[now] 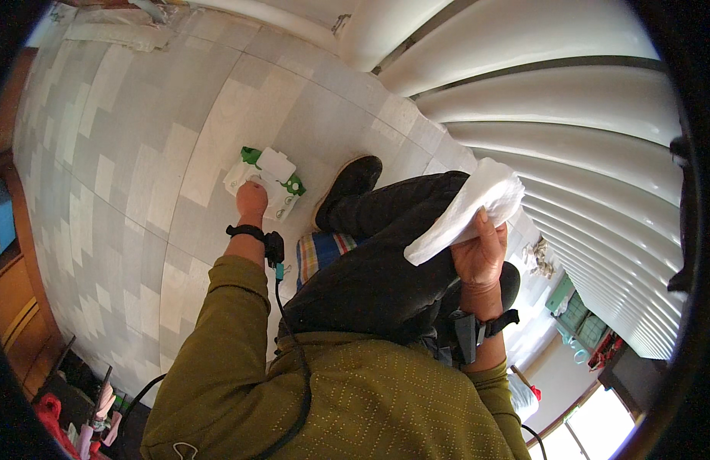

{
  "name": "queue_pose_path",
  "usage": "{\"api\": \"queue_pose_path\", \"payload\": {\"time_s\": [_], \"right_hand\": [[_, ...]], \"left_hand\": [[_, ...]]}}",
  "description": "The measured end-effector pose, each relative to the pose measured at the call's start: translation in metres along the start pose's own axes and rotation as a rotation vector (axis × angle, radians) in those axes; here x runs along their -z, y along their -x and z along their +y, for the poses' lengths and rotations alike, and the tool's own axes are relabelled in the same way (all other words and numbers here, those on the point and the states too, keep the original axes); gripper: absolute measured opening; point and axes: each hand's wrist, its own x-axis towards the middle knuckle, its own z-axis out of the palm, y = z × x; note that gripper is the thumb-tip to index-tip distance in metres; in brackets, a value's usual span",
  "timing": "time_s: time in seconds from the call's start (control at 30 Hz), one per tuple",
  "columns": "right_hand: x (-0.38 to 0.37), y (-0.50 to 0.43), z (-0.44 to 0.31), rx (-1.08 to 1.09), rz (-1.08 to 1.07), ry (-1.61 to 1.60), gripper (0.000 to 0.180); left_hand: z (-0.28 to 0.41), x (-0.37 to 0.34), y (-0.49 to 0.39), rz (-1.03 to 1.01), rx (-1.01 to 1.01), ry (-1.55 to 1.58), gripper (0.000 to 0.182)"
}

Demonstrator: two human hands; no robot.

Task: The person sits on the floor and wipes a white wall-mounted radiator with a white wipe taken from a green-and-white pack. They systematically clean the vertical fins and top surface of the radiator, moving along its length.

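A white wipe [447, 224], folded over on itself, is pinched between the thumb and fingers of my right hand [480, 253] beside the radiator. My left hand [252, 200] reaches down to a white and green pack of wet wipes [283, 210] on the floor, its white plastic lid [276, 164] flipped up. The left fingers point into the pack's opening area and are hidden behind the back of the hand, so their grip does not show.
A long white ribbed radiator [539, 92] runs along my right. Grey patterned tiles make up the floor [119, 138]. Below my leg is a checked cloth [317, 256]. Crumpled pale scraps [539, 259] lie near the radiator's foot. Wooden furniture [21, 305] stands at left. A black cable [302, 368] hangs from my left wrist.
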Motion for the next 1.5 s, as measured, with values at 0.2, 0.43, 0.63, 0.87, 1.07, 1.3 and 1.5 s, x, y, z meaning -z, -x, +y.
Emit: {"api": "queue_pose_path", "payload": {"time_s": [0.2,0.43,0.63,0.87,1.07,1.3,1.5], "right_hand": [[0.000,-0.002,0.002,0.008,0.003,-0.001,0.032],[-0.002,0.002,-0.001,0.013,0.003,0.008,0.032],[-0.005,0.000,-0.002,-0.002,-0.013,-0.005,0.031],[-0.005,-0.001,-0.003,-0.018,-0.083,-0.008,0.027],[-0.004,0.004,-0.004,-0.025,-0.094,0.004,0.029],[0.000,0.003,-0.001,-0.017,-0.087,-0.033,0.028],[0.005,0.001,0.002,0.016,-0.107,-0.037,0.027]], "left_hand": [[0.003,-0.005,-0.002,0.019,0.020,0.001,0.028],[0.009,-0.007,-0.003,0.045,0.023,-0.065,0.031],[-0.010,-0.021,-0.024,-0.003,-0.019,-0.165,0.030],[-0.012,0.029,0.006,-0.321,0.382,1.146,0.005],[0.004,0.069,0.023,-0.420,0.315,1.349,0.012],[0.007,0.090,0.026,-0.565,0.310,1.512,0.012],[0.005,0.112,0.021,-0.484,0.137,1.520,0.010]]}}
